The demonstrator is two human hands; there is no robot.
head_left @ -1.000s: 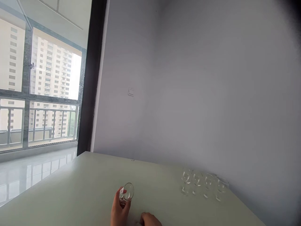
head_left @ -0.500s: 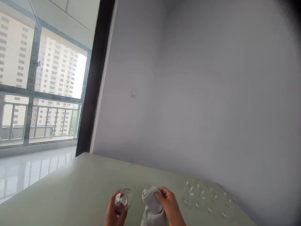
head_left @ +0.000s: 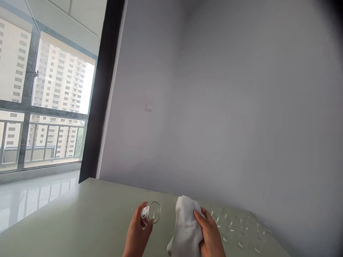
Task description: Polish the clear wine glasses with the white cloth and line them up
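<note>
A clear drinking glass (head_left: 155, 212) is tilted on its side in my left hand (head_left: 138, 228), its round mouth turned to the right. Thumb and fingers wrap around the bowl, so part of it is hidden. My right hand (head_left: 210, 232) grips a white cloth (head_left: 187, 225) by its right edge, thumb on the front. The cloth hangs down past the bottom of the view. A short gap separates glass and cloth, both held above the pale green table (head_left: 107, 210).
Several clear stemmed glasses (head_left: 230, 225) stand at the table's right side, just beyond my right hand. A grey wall (head_left: 214, 125) with a light switch (head_left: 149, 106) rises behind the table. To the left are a dark door frame (head_left: 99, 89) and a glazed balcony.
My right hand has lifted the cloth higher and to the right, and it now hangs more spread out. My left hand has moved the glass slightly up and right. The view has shifted a little.
</note>
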